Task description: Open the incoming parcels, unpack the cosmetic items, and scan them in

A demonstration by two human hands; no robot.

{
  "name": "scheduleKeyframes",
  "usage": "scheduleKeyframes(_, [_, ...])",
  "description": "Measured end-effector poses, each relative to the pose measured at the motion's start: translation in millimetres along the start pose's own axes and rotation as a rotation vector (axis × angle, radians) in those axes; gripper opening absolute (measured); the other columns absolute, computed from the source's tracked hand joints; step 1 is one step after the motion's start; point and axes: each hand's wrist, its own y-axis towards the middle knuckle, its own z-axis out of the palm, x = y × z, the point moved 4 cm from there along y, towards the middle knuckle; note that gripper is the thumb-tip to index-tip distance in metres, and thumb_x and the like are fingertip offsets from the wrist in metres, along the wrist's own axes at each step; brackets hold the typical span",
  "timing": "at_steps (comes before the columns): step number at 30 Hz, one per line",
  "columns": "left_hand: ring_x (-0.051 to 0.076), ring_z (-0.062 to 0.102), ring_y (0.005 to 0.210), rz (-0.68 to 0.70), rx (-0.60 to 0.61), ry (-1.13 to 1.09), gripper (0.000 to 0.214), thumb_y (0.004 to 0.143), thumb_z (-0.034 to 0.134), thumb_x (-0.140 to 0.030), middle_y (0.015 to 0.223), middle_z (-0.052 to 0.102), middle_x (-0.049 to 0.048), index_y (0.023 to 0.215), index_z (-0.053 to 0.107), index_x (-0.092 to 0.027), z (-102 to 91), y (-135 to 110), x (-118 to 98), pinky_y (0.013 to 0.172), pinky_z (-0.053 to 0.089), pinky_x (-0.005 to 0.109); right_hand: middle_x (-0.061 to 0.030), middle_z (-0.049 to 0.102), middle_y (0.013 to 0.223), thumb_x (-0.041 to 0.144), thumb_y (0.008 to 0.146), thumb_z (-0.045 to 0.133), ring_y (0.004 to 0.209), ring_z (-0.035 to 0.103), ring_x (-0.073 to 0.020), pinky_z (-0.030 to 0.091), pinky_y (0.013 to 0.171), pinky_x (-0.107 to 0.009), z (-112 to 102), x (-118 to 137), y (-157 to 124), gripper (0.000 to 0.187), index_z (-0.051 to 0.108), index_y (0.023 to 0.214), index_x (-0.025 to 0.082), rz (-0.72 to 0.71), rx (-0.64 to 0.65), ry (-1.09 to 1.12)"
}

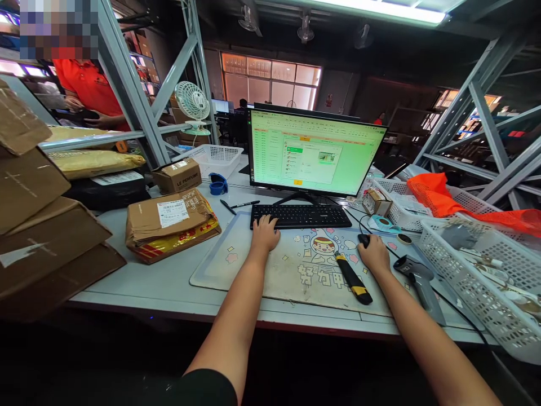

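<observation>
My left hand (265,232) lies with spread fingers on the left end of a black keyboard (313,216). Under my right hand (375,252) is a black computer mouse (363,240), with the fingers curved over it. Both wrists rest on a pale desk mat (283,270) printed with a cartoon figure. A black and yellow utility knife (354,278) lies on the mat between my forearms. Right of my right hand is a grey barcode scanner (418,282). Behind the keyboard stands a lit monitor (315,149) showing a spreadsheet and a smaller window.
Cardboard boxes (46,225) are stacked at the left edge, beside a taped parcel (169,223). White plastic baskets (482,287) line the right side, with orange cloth (439,194) over one. Metal shelf posts (135,84) frame the desk. A person in a red shirt (87,87) stands at far left.
</observation>
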Motion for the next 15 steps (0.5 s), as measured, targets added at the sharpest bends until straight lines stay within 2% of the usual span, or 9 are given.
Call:
scheduleKeyframes(4, [0.033,0.039,0.155,-0.004,-0.004,0.001,0.057,0.095,0.048,-0.029,0.163,0.049,0.0151,0.150,0.060,-0.019,0.0,0.5,0.0,0.129,0.028,0.059,-0.0205,0.057,0.149,0.033,0.098,0.050,0.128,0.060,-0.0334,0.047,0.104,-0.041,-0.2,0.9,-0.1,0.055,0.054,0.148,0.010,-0.019,-0.005,0.002])
scheduleKeyframes(9, [0.033,0.039,0.155,-0.002,-0.009,0.002,0.056,0.095,0.049,-0.030,0.163,0.050,0.0143,0.149,0.060,-0.020,0.3,0.9,-0.2,0.129,0.028,0.058,-0.0219,0.064,0.136,0.034,0.098,0.050,0.119,0.063,-0.0339,0.049,0.099,-0.042,-1.1,0.5,-0.7,0.052,0.057,0.142,0.006,-0.007,-0.006,0.003])
scheduleKeyframes(15, [0.033,0.039,0.155,0.003,-0.007,0.001,0.057,0.096,0.049,-0.031,0.163,0.049,0.0153,0.150,0.059,-0.019,2.6,1.0,0.9,0.129,0.028,0.059,-0.0173,0.060,0.146,0.033,0.098,0.051,0.125,0.060,-0.0321,0.047,0.104,-0.041,-1.6,0.9,-1.4,0.054,0.057,0.148,0.014,-0.055,-0.015,0.030])
